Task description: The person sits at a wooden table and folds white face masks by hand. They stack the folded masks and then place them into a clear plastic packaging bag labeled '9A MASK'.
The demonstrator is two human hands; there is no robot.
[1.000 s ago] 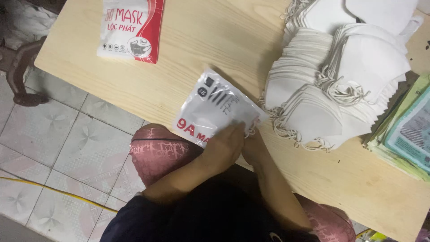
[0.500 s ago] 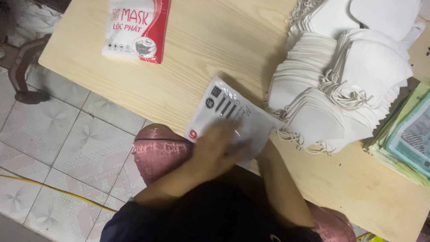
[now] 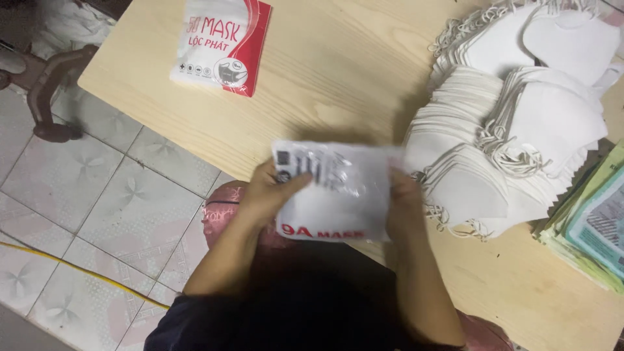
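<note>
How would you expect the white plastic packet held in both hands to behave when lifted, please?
The white packet probably flexes, since its glossy film shows wrinkles. It looks light: the left hand and right hand hold it by its edges. The shiny film may be slippery.

The pouch (image 3: 338,192) is motion-blurred, its print unreadable. Its left and right edges hide the fingers of the left hand (image 3: 276,192) and right hand (image 3: 404,201), so each grip is partly unseen. The mask pile (image 3: 520,123) and flat packets (image 3: 595,227) run off the frame, as does the counter (image 3: 351,78).
</note>
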